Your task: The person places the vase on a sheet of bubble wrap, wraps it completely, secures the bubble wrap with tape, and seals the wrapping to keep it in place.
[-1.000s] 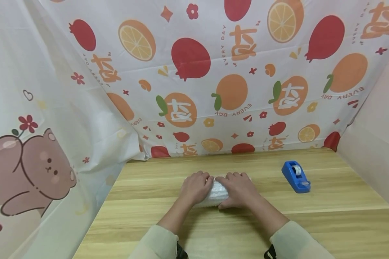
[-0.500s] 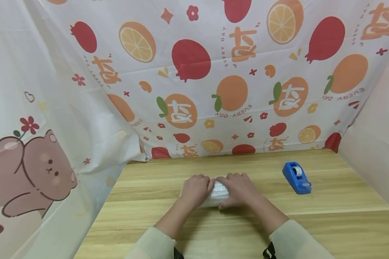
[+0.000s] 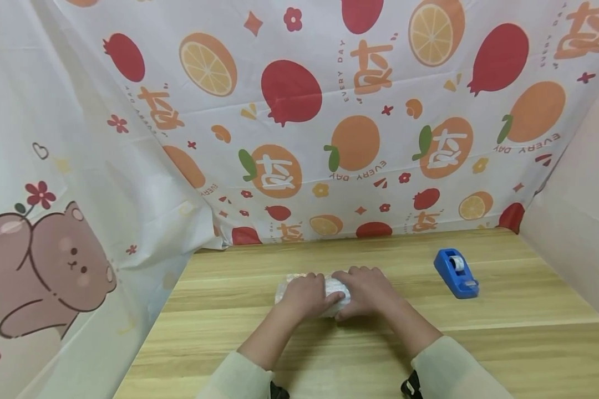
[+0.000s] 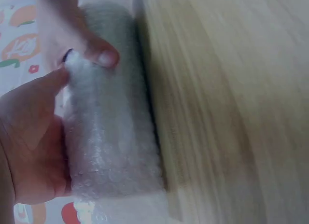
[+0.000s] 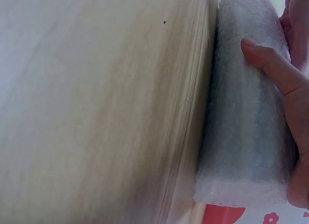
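Observation:
A long bundle rolled in clear bubble wrap (image 3: 335,289) lies crosswise on the wooden table, between and under both hands. What is inside the wrap is hidden. At its left part, my left hand (image 3: 306,297) grips it from above, thumb stretched toward the middle. My right hand (image 3: 371,291) holds the right part, fingers over the far side. In the right wrist view, the right thumb (image 5: 268,60) lies along the near face of the bubble wrap (image 5: 246,132). The left wrist view has the left palm (image 4: 34,142) against the far side of the bundle (image 4: 113,132).
A blue tape dispenser (image 3: 456,273) with a roll of tape stands on the table (image 3: 519,288), right of the hands. A fruit-printed cloth (image 3: 354,100) hangs behind the table, and a white cloth with a bear (image 3: 70,266) hangs at the left.
My left hand has shifted and its thumb has come down toward the near side of the bundle. More of the wrap's left end shows. The right hand stays nearly still.

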Action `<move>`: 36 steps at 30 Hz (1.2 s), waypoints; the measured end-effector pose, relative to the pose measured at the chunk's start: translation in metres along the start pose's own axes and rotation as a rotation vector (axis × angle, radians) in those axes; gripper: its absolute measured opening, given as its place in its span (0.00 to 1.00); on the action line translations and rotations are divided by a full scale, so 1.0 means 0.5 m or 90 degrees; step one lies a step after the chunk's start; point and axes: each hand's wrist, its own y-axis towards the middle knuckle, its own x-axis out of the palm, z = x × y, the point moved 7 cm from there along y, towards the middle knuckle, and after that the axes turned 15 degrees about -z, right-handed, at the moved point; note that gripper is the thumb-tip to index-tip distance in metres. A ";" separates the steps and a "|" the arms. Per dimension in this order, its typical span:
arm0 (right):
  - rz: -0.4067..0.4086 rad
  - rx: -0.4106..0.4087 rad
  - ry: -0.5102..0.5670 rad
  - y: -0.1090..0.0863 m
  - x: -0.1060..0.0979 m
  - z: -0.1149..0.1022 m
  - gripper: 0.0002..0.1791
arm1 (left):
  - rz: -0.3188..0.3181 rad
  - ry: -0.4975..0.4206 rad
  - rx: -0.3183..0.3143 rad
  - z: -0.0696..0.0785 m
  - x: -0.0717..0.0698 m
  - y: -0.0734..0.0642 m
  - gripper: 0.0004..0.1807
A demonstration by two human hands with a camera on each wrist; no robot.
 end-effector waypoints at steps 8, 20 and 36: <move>0.000 0.003 0.001 -0.002 -0.002 -0.001 0.51 | -0.011 0.001 0.051 0.001 0.002 -0.010 0.49; -0.018 -0.005 0.011 0.006 -0.004 0.001 0.50 | -0.012 0.047 0.021 0.004 0.006 -0.010 0.51; -0.068 -0.027 0.094 0.021 -0.010 0.016 0.46 | -0.016 0.015 0.036 -0.011 0.007 0.018 0.48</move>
